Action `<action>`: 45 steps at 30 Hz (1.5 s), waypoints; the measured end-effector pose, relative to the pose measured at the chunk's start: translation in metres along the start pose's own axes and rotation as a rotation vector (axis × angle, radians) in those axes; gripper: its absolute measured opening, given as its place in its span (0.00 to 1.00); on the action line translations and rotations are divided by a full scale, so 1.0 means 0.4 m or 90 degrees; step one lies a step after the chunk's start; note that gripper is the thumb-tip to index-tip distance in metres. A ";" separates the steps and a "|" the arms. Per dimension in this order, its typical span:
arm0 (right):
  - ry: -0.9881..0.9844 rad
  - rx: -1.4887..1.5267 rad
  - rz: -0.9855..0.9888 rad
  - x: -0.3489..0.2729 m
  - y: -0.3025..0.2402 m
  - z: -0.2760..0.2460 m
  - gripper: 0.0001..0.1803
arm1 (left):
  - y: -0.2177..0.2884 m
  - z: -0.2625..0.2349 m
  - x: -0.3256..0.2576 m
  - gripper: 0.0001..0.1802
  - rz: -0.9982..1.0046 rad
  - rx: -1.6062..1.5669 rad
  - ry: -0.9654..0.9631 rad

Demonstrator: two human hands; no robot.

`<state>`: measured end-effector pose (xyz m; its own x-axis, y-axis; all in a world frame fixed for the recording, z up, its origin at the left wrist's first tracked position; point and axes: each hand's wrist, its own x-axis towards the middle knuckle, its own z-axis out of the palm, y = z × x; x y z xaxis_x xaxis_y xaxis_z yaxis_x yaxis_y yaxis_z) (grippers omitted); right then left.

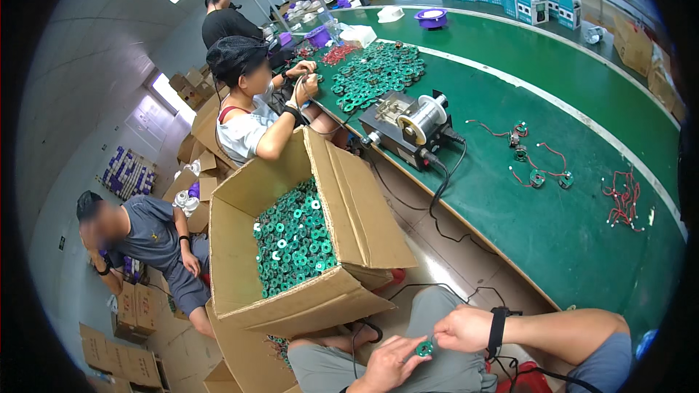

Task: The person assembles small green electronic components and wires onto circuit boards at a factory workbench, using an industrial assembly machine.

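Green workbench (pixel 582 247); coil-filled carton (pixel 291 240) beside hands

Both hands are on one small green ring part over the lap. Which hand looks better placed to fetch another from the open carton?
Probably the left hand. It lies nearer the cardboard carton of green rings, which stands on the person's left. The right hand, with a black wrist strap, pinches the green ring part from the table side.

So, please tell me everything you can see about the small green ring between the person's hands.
The small green ring is round, with a pale hole in its middle, like those filling the open cardboard box. Its material is too small to tell. It sits above the lap, pinched between the fingertips of the left hand and the right hand.
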<state>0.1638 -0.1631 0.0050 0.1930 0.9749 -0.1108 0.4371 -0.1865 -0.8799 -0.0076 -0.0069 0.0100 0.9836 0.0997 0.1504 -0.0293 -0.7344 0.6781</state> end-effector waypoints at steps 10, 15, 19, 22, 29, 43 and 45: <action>-0.057 0.028 -0.039 -0.008 0.005 0.018 0.12 | 0.002 0.008 0.005 0.21 0.017 -0.002 -0.028; -0.005 -0.049 0.011 0.007 0.028 0.006 0.11 | -0.020 0.005 0.008 0.22 0.001 0.015 0.028; -0.100 0.021 -0.094 -0.009 0.009 0.028 0.12 | -0.019 0.009 0.008 0.22 0.010 0.014 -0.038; -0.023 -0.032 -0.054 -0.002 0.026 0.012 0.12 | -0.032 0.004 0.011 0.22 0.000 0.018 0.019; -0.055 -0.001 -0.080 -0.028 0.029 0.044 0.11 | -0.025 0.002 0.012 0.23 0.015 0.035 -0.013; -0.038 0.038 -0.078 0.000 -0.011 0.023 0.10 | -0.035 -0.005 0.033 0.23 0.028 0.021 -0.021; -0.027 0.031 -0.079 0.001 0.002 0.010 0.10 | -0.037 -0.006 0.027 0.23 0.018 0.021 -0.013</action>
<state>0.1607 -0.1622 0.0023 0.1023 0.9946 -0.0181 0.4124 -0.0590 -0.9091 0.0030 0.0068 0.0031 0.9860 0.0655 0.1536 -0.0508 -0.7583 0.6499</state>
